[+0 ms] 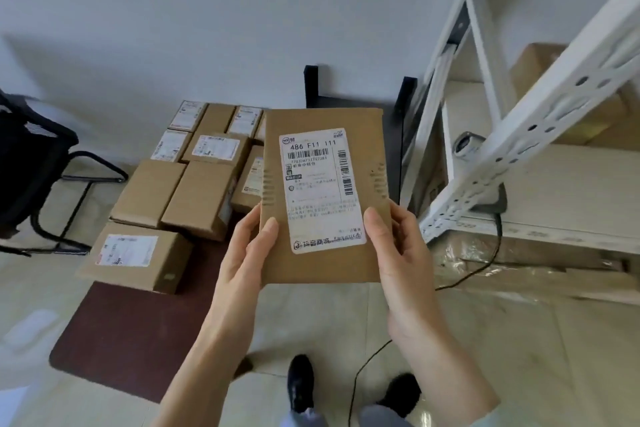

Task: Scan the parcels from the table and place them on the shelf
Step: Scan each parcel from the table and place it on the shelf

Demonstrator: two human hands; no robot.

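A flat brown cardboard parcel [325,196] stands upright in the middle of the frame, held up in the air with its white shipping label [320,189] facing the camera. The left hand [247,248] grips its lower left edge, thumb on the front face and fingers behind. The right hand [398,246] grips the lower right edge the same way, thumb beside the label. Behind and to the left of the parcel, a cluster of brown boxes [194,180] with labels sits on a dark brown tabletop [131,329]. A white metal shelf [519,135] rises at the right of the frame, holding a cardboard box [533,66]. A black chair [31,163] stands at the left edge. Two dark shoes [301,381] show at the bottom on the pale tiled floor [502,340].
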